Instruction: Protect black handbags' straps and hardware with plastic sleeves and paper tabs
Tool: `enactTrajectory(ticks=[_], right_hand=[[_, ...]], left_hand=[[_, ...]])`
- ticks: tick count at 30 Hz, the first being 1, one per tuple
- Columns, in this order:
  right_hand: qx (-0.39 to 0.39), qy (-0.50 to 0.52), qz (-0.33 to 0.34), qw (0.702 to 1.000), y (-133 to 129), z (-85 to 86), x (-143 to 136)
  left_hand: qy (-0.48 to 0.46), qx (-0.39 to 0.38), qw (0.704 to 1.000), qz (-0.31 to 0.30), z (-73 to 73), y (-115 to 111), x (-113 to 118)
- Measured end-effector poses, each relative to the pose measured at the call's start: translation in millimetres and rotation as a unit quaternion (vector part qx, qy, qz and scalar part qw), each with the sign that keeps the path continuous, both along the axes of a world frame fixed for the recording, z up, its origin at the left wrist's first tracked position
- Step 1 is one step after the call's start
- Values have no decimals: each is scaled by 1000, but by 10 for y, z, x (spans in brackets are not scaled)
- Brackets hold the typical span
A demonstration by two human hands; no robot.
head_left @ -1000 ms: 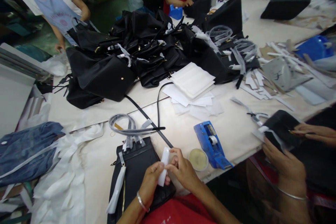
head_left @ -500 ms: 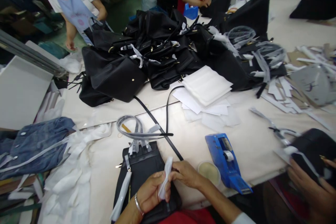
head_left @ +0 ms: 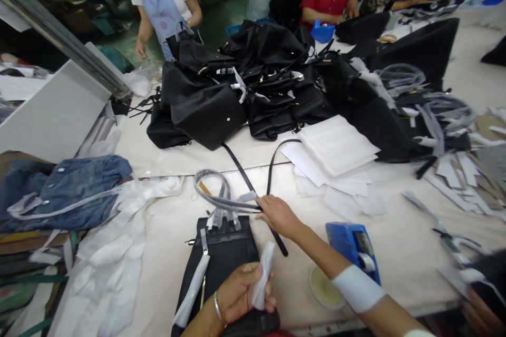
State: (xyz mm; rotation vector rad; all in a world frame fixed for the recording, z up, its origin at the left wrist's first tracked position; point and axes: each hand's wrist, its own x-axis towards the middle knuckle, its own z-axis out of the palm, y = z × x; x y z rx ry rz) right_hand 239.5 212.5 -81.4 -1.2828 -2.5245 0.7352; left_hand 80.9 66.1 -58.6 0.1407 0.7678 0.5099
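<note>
My left hand (head_left: pixel 247 289), with a silver bangle at the wrist, is closed around a folded strip of white wrapping (head_left: pixel 263 276). It is above a black backpack (head_left: pixel 225 253) lying on the table. A white-wrapped tassel (head_left: pixel 192 289) hangs from a zip on the bag's left side. Beyond the bag's top lies a looped strap (head_left: pixel 213 197) in clear wrapping. My right hand (head_left: pixel 279 216) is stretched forward, its thumb and fingers closed on the end of that strap. A thin black strap (head_left: pixel 241 168) passes beneath it.
A blue tape dispenser (head_left: pixel 348 245) and a round tub (head_left: pixel 324 287) are by my right forearm. White sheets (head_left: pixel 336 147) lie before a heap of black bags (head_left: pixel 205 105). White strips (head_left: pixel 114 253) and a denim garment (head_left: pixel 71 187) are left. Co-workers stand behind; another's hand (head_left: pixel 480 316) is at right.
My right hand has left the white wrapping strip and reached forward to the strap's end. My left hand still holds the strip. The view has turned left.
</note>
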Motion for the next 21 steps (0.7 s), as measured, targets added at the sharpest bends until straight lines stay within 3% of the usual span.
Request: enactTrajectory(ticks=[4,6,10,13,15,17,21], right_hand=[[-25,-26,50,998,107,60,-623],[-39,-49,55,997,44,144,-776],[-73,-32,36,996,-278,494,-573],[-176,58,-16,983,-726,686,-266],[-208,59,-75,973,-1082,658,-173],[-222,14,-140,965,-1403,513,-203],[-342,52,-181,921,-1720,160,-418]], left_hand=[[102,54,993,20,87,-56,-43],[186,98,977,16,83,-100,-112],[329,148,933,23,11,-217,-269],[335,125,934,7,-33,-280,-338],[318,112,942,-7,-57,-290,-363],[304,108,946,-21,-80,-280,-385],[295,92,949,-56,-51,-271,-455]])
